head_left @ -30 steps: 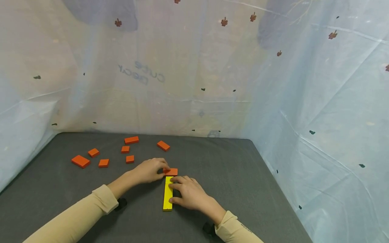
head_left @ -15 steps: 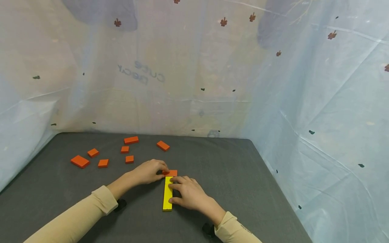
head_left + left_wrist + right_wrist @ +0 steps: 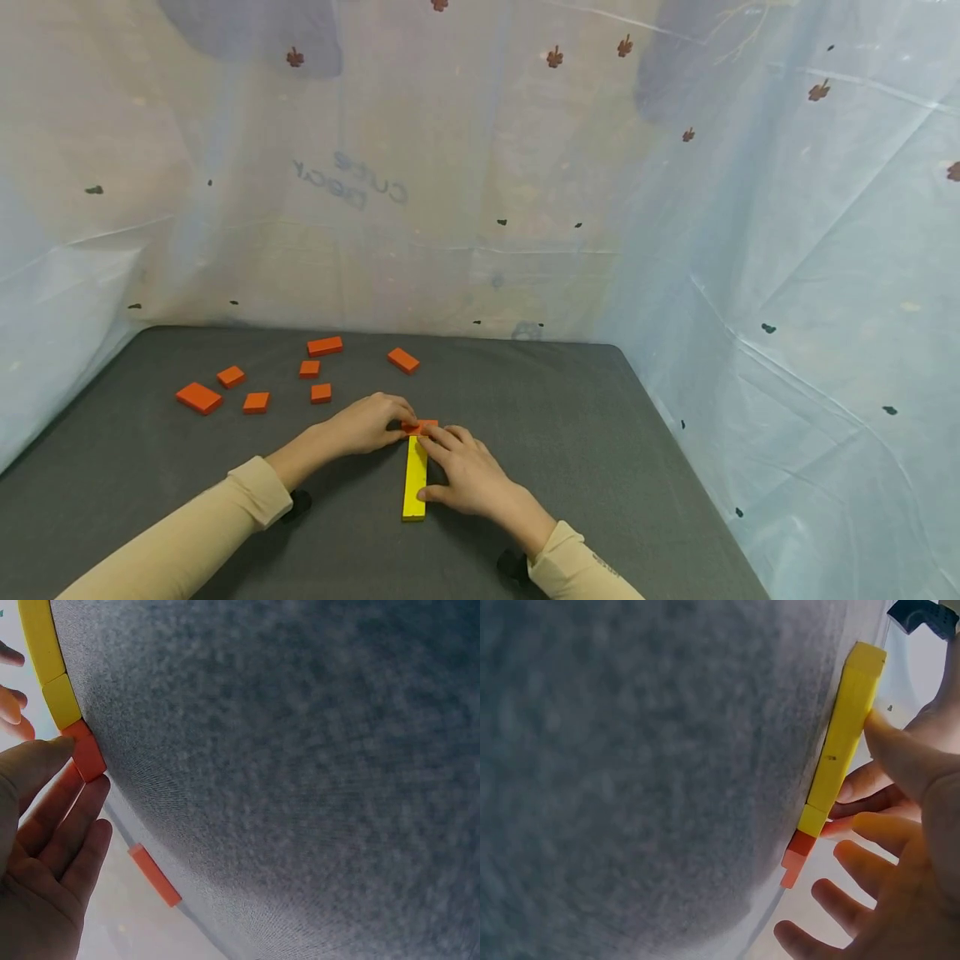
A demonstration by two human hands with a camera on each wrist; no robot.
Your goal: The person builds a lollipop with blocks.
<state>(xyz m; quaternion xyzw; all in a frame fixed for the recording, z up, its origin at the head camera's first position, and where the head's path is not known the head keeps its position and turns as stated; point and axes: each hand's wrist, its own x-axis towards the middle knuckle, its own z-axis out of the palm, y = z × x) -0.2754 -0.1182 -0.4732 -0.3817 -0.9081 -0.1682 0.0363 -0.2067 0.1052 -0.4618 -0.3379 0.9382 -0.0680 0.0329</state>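
Note:
My left hand (image 3: 371,423) pinches an orange block (image 3: 90,757) between thumb and fingers, at the far end of a yellow row. That row joins a long yellow block (image 3: 414,492) to a short yellow block (image 3: 61,703), end to end, lying flat and pointing away from me. In the left wrist view the orange block meets the short yellow one. My right hand (image 3: 474,477) lies along the row's right side with fingers spread and relaxed. Its thumb touches the long yellow block, and its forward fingertips reach the orange block, partly covering it in the head view.
Several loose orange blocks, among them a larger one (image 3: 198,398) and a small one (image 3: 321,393), are scattered over the far left of the grey table (image 3: 600,467). Another orange block (image 3: 403,360) lies beyond my hands. A plastic curtain (image 3: 450,275) hangs behind the table.
The orange block has slid slightly toward me, up to the yellow row, in my left hand. My right hand's fingers have then shifted forward from the yellow row onto the orange block.

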